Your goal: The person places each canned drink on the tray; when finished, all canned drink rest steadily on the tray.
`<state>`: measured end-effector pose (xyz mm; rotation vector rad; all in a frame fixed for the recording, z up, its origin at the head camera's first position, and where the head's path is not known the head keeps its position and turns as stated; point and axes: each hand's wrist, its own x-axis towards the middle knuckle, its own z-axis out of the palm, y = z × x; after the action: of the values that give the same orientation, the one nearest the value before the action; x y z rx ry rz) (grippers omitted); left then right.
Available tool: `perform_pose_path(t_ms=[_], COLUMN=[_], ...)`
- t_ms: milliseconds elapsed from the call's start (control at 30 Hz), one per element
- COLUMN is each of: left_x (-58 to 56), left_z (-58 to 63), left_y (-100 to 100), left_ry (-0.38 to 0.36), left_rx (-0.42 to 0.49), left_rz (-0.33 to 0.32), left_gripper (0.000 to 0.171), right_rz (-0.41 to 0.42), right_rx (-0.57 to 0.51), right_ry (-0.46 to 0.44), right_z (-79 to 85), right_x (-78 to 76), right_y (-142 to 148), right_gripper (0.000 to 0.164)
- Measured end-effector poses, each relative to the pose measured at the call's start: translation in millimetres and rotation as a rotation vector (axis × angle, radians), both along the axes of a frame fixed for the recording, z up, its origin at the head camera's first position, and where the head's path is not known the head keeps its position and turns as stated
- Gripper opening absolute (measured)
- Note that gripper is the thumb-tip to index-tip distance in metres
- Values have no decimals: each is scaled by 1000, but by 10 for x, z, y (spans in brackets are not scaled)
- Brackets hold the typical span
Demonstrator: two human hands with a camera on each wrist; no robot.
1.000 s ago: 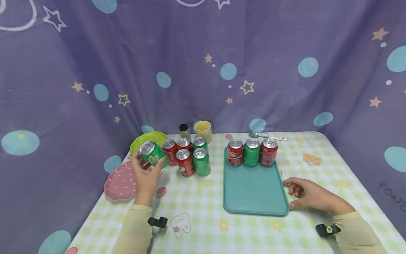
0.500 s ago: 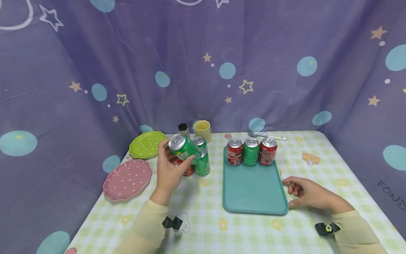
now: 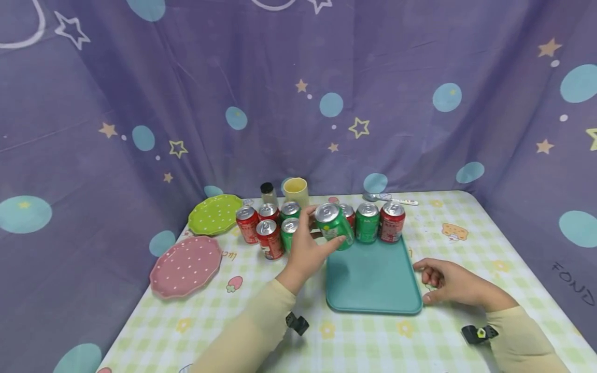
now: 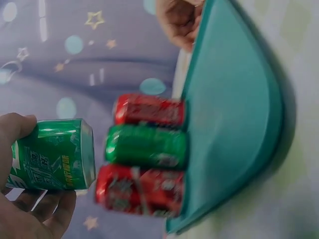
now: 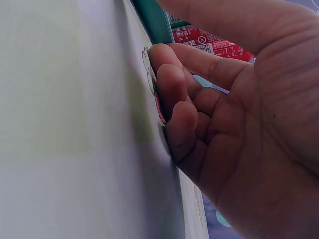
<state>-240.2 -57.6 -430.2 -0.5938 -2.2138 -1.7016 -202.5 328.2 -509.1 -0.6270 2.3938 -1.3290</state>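
My left hand (image 3: 305,256) grips a green soda can (image 3: 337,230) in the air, tilted, over the left back part of the teal tray (image 3: 373,290). In the left wrist view the thumb and fingers wrap the held can's lower end. Along the tray's far end stand a red can (image 3: 393,224), a green can (image 3: 366,225) and another red can (image 4: 142,190), which the held can partly covers in the head view. My right hand (image 3: 452,284) rests on the table with loosely curled fingers, index and thumb tips right at the tray's right edge, holding nothing.
Left of the tray stand several more cans, among them a red can (image 3: 270,242) and a green can (image 3: 290,210). Behind them are a black-capped jar (image 3: 268,194) and a yellow cup (image 3: 296,191). A pink plate (image 3: 186,267), a green plate (image 3: 214,215) and a spoon (image 3: 392,200) lie around.
My left hand has carried the green can from above the plates at the left, past the standing cans, to over the tray. My right hand has stayed where it was.
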Motion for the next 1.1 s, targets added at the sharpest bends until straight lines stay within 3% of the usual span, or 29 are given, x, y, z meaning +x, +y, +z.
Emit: perform_pose_path(t_ms=[200,533,867,1100], left_x=[-63,-172,-149,-159], left_z=[-139,-389,-477,-546], left_y=[342,740,1017,1201], left_ry=[-70,-112,-77,-91], left_rx=[-77,-221,-319,-347], left_rz=[-50,-41,-46,-43], left_gripper=[83,82,81,81], right_rz=[-1,-16,-3,4], right_rx=[4,8,20,34], right_ry=[8,-5,12,27], right_z=[0,2,-4,20], right_x=[6,0,3,8], right_y=[4,-3,6,4], right_gripper=[73,74,73,71])
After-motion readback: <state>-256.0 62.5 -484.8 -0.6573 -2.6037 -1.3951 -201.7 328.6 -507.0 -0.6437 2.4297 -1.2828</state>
